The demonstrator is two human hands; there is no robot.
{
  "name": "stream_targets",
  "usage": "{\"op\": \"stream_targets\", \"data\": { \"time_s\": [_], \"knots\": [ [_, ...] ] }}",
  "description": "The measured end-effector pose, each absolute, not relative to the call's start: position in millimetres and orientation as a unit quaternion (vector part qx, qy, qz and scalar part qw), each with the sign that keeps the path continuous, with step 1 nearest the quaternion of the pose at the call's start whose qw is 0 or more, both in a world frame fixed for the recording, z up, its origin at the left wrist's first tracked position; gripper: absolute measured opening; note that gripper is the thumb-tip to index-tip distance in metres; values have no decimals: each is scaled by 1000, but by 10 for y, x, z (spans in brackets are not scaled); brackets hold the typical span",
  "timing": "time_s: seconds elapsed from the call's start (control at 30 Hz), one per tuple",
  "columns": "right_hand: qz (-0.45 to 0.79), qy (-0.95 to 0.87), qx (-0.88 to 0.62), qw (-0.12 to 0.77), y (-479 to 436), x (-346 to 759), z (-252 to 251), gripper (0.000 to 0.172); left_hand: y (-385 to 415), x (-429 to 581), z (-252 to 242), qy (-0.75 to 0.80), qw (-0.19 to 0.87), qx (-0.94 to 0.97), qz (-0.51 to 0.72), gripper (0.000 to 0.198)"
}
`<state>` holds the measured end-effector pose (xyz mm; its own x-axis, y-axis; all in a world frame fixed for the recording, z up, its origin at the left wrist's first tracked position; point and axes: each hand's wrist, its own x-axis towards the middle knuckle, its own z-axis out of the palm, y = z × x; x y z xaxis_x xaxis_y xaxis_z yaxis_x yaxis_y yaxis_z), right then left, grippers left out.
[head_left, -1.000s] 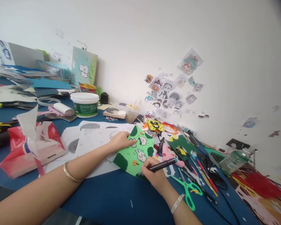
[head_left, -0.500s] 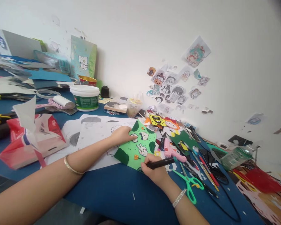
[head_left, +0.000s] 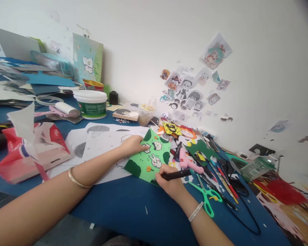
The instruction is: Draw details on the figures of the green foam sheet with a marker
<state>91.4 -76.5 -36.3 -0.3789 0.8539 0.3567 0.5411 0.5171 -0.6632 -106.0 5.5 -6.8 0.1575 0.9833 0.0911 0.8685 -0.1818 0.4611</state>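
Observation:
A green card (head_left: 145, 160) with white rabbit figures and dark green patches lies on the blue table (head_left: 123, 208). My left hand (head_left: 132, 146) rests on the card's upper left edge, fingers curled over it and pressing it down. My right hand (head_left: 169, 182) is closed around a black marker (head_left: 176, 174), whose tip meets the card's lower right part. Both wrists wear bracelets.
White printed sheets (head_left: 102, 147) lie under the card. Green scissors (head_left: 206, 198), a pink glue gun (head_left: 188, 164), pens and a black cable crowd the right. A white tub (head_left: 91, 104) and a red tissue pack (head_left: 30, 147) stand to the left. Stickers cover the wall (head_left: 192, 92).
The view has shifted slightly. My right hand with the marker has made small moves at the card's lower right edge. My left hand stays on the card.

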Motion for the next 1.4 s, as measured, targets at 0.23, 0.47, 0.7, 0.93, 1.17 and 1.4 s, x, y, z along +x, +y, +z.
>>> {"op": "stream_targets", "data": {
  "time_s": [0.23, 0.47, 0.7, 0.93, 1.17, 1.4],
  "knots": [
    [246, -793, -440, 342, -771, 923, -338, 24, 66, -1064, -74, 616, 150, 751, 184, 43],
    [253, -772, -451, 369, -746, 949, -334, 25, 42, -1056, -38, 615, 160, 752, 177, 41],
    [272, -777, -444, 355, -746, 968, -327, 25, 51, -1053, -47, 617, 142, 755, 171, 42],
    [265, -774, -449, 359, -732, 970, -344, 26, 36, -1043, -25, 620, 146, 753, 162, 41],
    [267, -769, -450, 369, -722, 971, -338, 25, 49, -1042, -26, 619, 146, 756, 158, 42],
    [269, -766, -447, 375, -709, 987, -328, 25, 45, -1047, -25, 619, 138, 757, 157, 43]
  ]
}}
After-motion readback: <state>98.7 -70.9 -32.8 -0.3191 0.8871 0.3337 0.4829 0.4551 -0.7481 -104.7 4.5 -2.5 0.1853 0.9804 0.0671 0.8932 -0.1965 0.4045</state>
